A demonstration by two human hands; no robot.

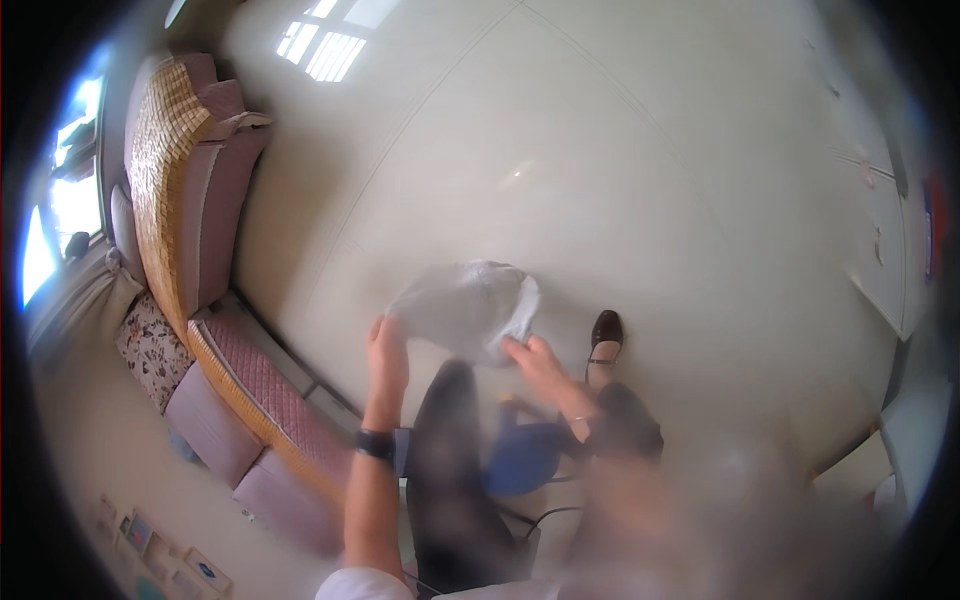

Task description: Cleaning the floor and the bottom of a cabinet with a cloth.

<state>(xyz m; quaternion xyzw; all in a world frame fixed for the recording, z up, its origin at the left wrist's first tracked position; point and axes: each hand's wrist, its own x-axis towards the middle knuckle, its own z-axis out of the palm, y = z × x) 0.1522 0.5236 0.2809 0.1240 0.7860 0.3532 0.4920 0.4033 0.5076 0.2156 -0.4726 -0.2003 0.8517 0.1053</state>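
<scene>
A light grey, thin cloth [455, 300] with a paler, bunched edge on its right is stretched between my hands above my knees. It looks like a garment or a bag, but blur hides its exact kind. My left hand [388, 348] is closed on the cloth's lower left edge, with a dark band on that wrist. Pinched at the pale right edge is my right hand [537, 362], its thumb and fingers pressed together on the fabric. My dark-trousered left leg [447, 430] lies below the cloth.
To the left stands a pink corner sofa [215, 220] with a beaded tan cover and a floral cushion [153, 340]. A blue round seat [522, 458] shows between my legs. My dark shoe [606, 328] rests on the glossy tiled floor [620, 160]. White cabinets [880, 235] line the right.
</scene>
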